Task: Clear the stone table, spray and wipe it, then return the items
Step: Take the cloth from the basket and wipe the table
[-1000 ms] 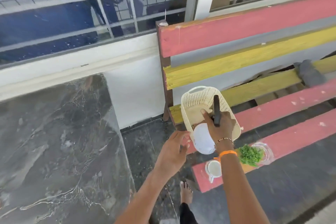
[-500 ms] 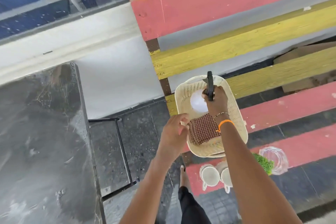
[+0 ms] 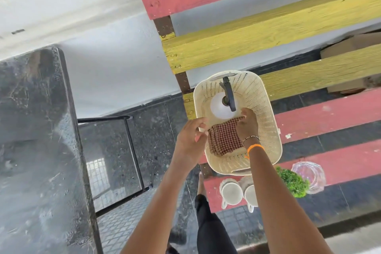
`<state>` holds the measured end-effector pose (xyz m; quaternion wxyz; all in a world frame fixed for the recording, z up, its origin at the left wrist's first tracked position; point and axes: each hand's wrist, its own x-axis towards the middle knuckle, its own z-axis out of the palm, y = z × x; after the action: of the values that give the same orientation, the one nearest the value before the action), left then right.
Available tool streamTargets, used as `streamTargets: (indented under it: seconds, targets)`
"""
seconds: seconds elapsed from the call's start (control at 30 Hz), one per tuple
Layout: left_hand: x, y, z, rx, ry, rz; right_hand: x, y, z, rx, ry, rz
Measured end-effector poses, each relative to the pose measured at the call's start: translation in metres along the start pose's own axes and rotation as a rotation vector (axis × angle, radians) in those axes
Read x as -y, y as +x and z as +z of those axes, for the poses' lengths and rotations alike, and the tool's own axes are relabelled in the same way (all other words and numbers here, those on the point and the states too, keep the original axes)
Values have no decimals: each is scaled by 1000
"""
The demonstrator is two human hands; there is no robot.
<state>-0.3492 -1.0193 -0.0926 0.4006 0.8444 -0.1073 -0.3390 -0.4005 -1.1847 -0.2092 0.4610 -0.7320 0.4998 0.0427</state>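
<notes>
Right hand [image 3: 248, 125] is down inside the cream basket [image 3: 261, 109], fingers curled onto the top edge of the folded red-checked cloth [image 3: 223, 140], pinching it where it lies on the basket floor. Left hand [image 3: 191, 140] sits at the basket's near-left rim, fingers loosely bent and close to the cloth's left edge; whether they actually touch rim or cloth, I cannot tell, and it holds nothing that I can see.

Behind the cloth, at the far end of the basket, the white spray bottle [image 3: 219, 107] stands upright, its dark trigger head [image 3: 228, 94] pointing away toward the far rim. Nobody is touching it.

The basket rests on the slatted red and yellow bench, the surface [image 3: 329, 113] carrying everything here. Just in front of the basket, at the near edge, two white cups [image 3: 232, 192] stand side by side, the right one partly hidden by the right forearm. Right of them is a small green leafy plant [image 3: 292, 181], and just beside that a clear glass jar [image 3: 311, 175].

Off to the left, well apart from the bench, the dark stone table [image 3: 31, 130] shows a streaky, speckled sheen across its top.
</notes>
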Motion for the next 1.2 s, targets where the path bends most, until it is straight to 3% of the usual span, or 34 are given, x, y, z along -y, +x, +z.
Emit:
streamTargets:
  seconds: [0.1,0.2,0.3,0.47,0.63,0.87,0.93,1.07,1.2]
  targets:
    - [0,-1,1,5,-6,3,-17,8,11,168,-311,83]
    - [0,-4,-2,10,-40,-13,-20,11,13,66,-611,52]
    - [1,-9,-7,10,-47,-22,-25,12,9,10,-713,3]
    - [6,-20,-16,-6,-57,-4,-23,-7,-2,212,-532,-118]
    - [12,-44,-26,23,-102,3,20,-62,-18,44,-286,-160]
    - [27,-108,-51,177,-94,45,100,-178,-2,63,146,-277]
    - [36,-132,-64,36,-130,70,119,-212,8,179,276,-259]
    - [66,-184,-111,-425,-184,144,151,-286,38,438,426,-303]
    - [111,-248,-171,-577,-415,53,169,-363,80,576,406,-422]
